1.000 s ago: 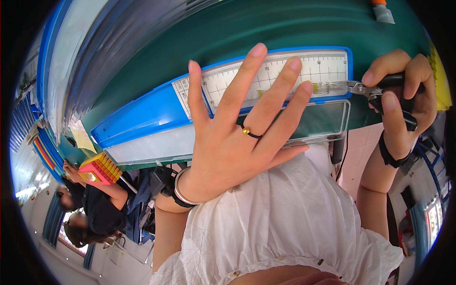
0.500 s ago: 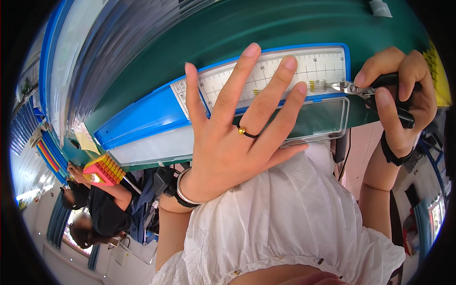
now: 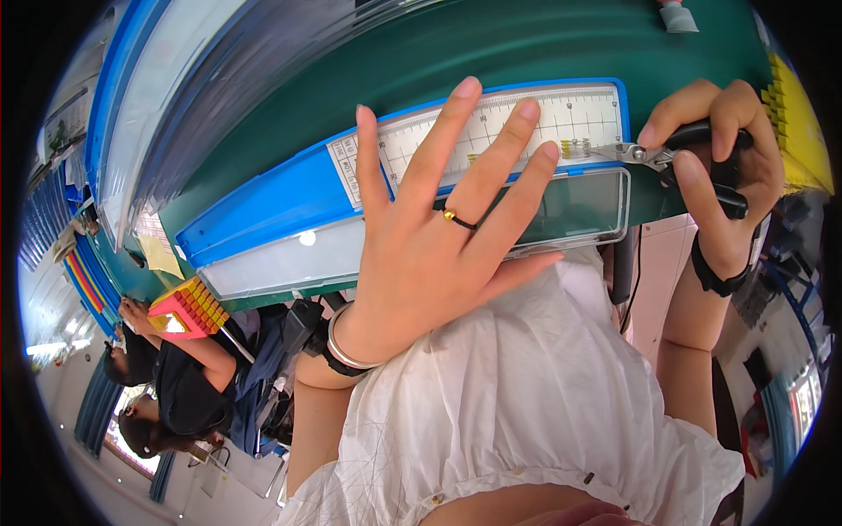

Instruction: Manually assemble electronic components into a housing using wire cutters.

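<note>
My left hand (image 3: 430, 254) lies spread, palm down, across a long blue plastic case (image 3: 263, 215). Its fingers reach over a white strip (image 3: 500, 123) printed with a ruled grid and scale. In my right hand (image 3: 754, 145) is a pair of pliers (image 3: 638, 154) with black handles and narrow metal jaws. The jaw tips are at a row of small yellow-and-silver pieces (image 3: 574, 147) on the strip's right part; whether they grip one is too small to tell. The case's transparent lid (image 3: 583, 210) is folded out on the near side, partly under my left hand.
The case lies on a green tabletop (image 3: 702, 79). Clear plastic sheeting (image 3: 193, 79) rises at the far left. A yellow ridged bin (image 3: 794, 131) stands at the right, and a red-and-yellow box (image 3: 189, 309) at the left near another person's arm (image 3: 203, 359).
The case and right hand with the pliers appear slightly further left in the picture. My left hand sits a little further right along the case, its little finger closer to the others.
</note>
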A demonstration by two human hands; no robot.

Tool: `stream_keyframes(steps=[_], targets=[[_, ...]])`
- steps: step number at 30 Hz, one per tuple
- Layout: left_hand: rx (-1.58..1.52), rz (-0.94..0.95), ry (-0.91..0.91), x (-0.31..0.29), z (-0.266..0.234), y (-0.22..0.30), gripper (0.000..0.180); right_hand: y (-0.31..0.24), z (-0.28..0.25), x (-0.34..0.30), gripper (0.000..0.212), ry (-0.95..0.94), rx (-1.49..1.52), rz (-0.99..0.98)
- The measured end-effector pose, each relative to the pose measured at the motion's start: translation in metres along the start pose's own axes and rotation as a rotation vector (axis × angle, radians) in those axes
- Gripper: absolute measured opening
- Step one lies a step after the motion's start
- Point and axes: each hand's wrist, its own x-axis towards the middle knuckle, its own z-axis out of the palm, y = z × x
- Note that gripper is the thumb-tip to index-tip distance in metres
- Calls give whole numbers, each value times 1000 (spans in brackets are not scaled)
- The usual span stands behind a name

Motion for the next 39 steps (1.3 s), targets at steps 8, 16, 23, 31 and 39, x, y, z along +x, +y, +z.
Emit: stream_keyframes(steps=[8,16,23,31,39], targets=[[-39,8,51,-3,0,-1,69,-9,-1,-4,22,-19,-55,112],[-46,25,61,-6,2,-2,68,-3,2,-2,21,7,-9,40],[-48,22,60,-6,1,-3,69,-2,-1,0,20,-24,16,23],[-52,20,43,-5,0,-3,70,-1,-2,2,21,-28,35,27],[-44,17,26,-4,0,-1,70,-1,3,-2,24,29,-25,32]])
